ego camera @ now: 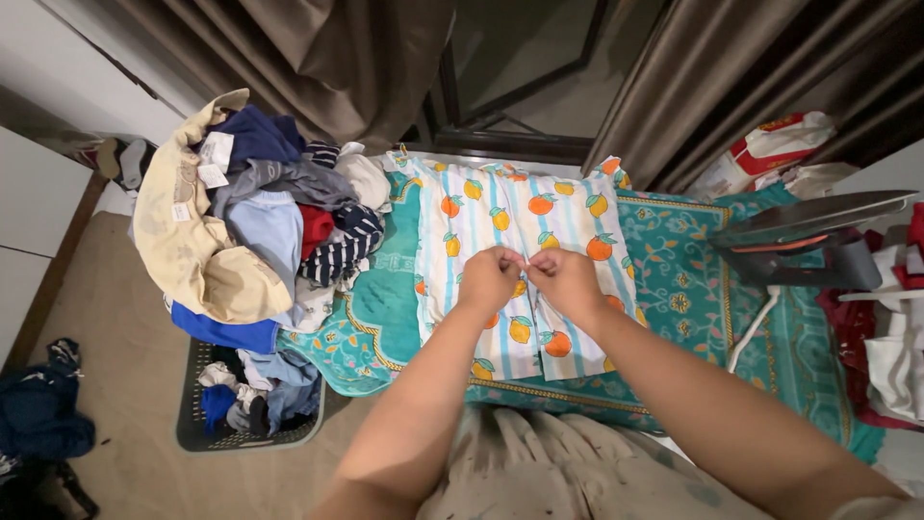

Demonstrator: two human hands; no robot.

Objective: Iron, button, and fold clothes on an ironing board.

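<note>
Small shirt (525, 236) lies flat on the teal patterned cloth (693, 279), long axis running away from the person, collar end at the far side. Thin soft cotton, white with pale blue stripes and orange fruit print. Left hand (488, 279) and right hand (568, 279) side by side, fingertips pinching the shirt's front at mid-chest. Iron (808, 241) to the right; heaped laundry basket (245, 424) to the left.

White tags (216, 154) on cream garment; red-white package (778, 144) far right.

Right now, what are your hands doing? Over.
Left hand and right hand both pinching the fruit-print shirt at its middle. Shirt flat on teal cloth. Iron parked right, clear.
</note>
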